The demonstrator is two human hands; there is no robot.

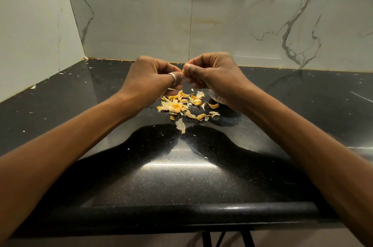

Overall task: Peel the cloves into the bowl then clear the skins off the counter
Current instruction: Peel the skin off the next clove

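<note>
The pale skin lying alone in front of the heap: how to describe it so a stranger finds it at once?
Start at the black speckled stone counter; near its middle, below the left hand and right hand, is a heap of yellow-orange papery skins. On the heap's near side lies one long whitish papery skin, apart from the rest and paler than them.

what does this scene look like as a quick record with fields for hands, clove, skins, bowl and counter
counter: black, glossy, speckled
clove: small, pale, mostly hidden by fingertips
left hand: pinches the clove, wears a ring
right hand: pinches the same clove
skins: yellowish pile on the counter below the hands
bowl: patterned, mostly hidden behind right wrist
</note>
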